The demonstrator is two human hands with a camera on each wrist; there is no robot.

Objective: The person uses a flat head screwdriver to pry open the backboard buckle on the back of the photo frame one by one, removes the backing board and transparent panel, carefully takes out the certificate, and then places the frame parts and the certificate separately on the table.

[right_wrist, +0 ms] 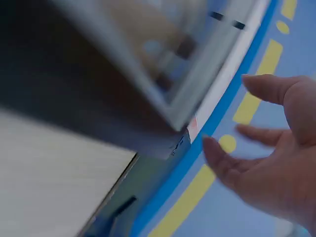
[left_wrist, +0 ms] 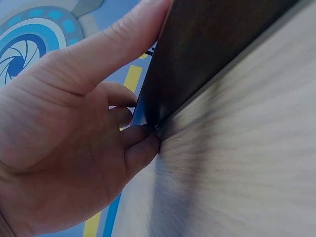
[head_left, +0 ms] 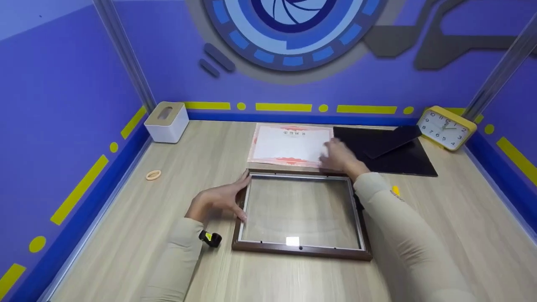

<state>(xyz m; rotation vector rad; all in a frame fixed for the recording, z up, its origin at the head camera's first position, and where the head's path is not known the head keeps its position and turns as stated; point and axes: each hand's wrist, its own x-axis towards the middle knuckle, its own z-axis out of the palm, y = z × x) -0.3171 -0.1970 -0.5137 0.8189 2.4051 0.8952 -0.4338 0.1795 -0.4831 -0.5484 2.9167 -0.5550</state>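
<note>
At the far left of the counter (head_left: 126, 235) stands a white tissue box (head_left: 167, 122), and nearer me a small tan ring (head_left: 153, 175) lies flat. My left hand (head_left: 218, 200) rests against the left rail of the brown picture frame (head_left: 301, 250), thumb along its outer edge and fingertips tucked at its lower edge, a light grip on the wood. The frame lies flat in front of me with its glass showing. Beyond it lies a certificate (head_left: 289, 144) with a red border. My right hand (head_left: 340, 156) sits at the certificate's right edge, fingers spread and relaxed, gripping nothing. Just right of it is the black backing board (head_left: 402, 161), then a yellow clock (head_left: 446, 127) by the wall.
</note>
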